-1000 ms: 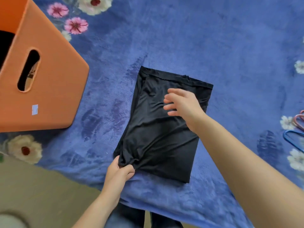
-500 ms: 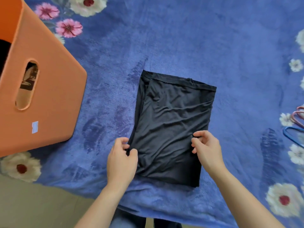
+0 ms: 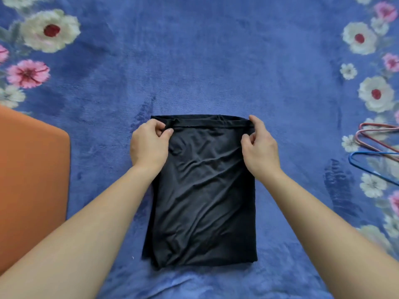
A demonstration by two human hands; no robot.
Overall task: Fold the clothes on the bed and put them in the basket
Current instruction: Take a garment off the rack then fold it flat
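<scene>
Blue floral bed carried one black garment, folded to a rectangle, centre. Left hand and right hand each pinched a far corner, likely to double it. Orange basket sat left; hangers right.

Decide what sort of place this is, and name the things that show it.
Probably a bedroom: a flowered blue blanket is spread out, a black garment lies folded on it, hangers lie beside it.

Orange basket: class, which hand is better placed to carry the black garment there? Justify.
Likely left hand: it pinches the garment's corner on the basket's side; the right hand grips the opposite corner, nearer the hangers.
</scene>
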